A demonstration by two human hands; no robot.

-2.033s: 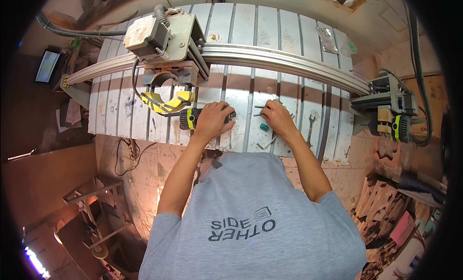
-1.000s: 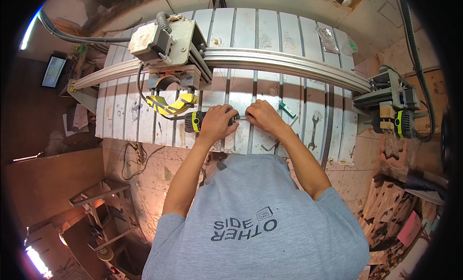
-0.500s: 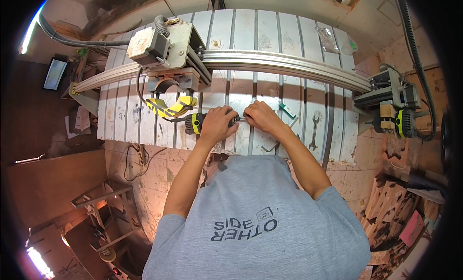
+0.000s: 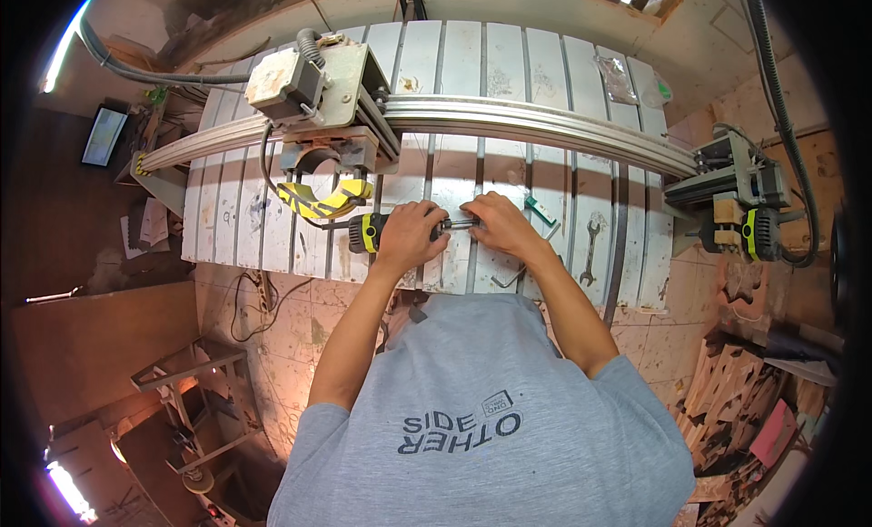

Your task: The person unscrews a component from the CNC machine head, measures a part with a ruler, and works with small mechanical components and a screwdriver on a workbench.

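A black and lime-green router motor [image 4: 365, 233] lies on its side at the near edge of the slatted bed [image 4: 418, 173]. My left hand [image 4: 411, 233] is wrapped round its body, near the nose end. From that end a thin metal shaft [image 4: 460, 224] points right. The fingertips of my right hand [image 4: 498, 223] are closed at the shaft's far end; the exact grip is partly hidden. Just right of this hand lie a small green-and-white box [image 4: 540, 210], a wrench [image 4: 591, 249] and a bent hex key [image 4: 509, 282].
A metal gantry beam [image 4: 536, 124] crosses above the bed, carrying a motor carriage [image 4: 289, 86] with a yellow-and-black striped clamp [image 4: 320, 203]. A second green-and-black router [image 4: 761, 235] hangs at the right end. Wood offcuts [image 4: 727, 391] are stacked at lower right.
My right hand has shifted slightly right, away from the left, and more of the metal shaft shows between them. The left hand stays on the router motor.
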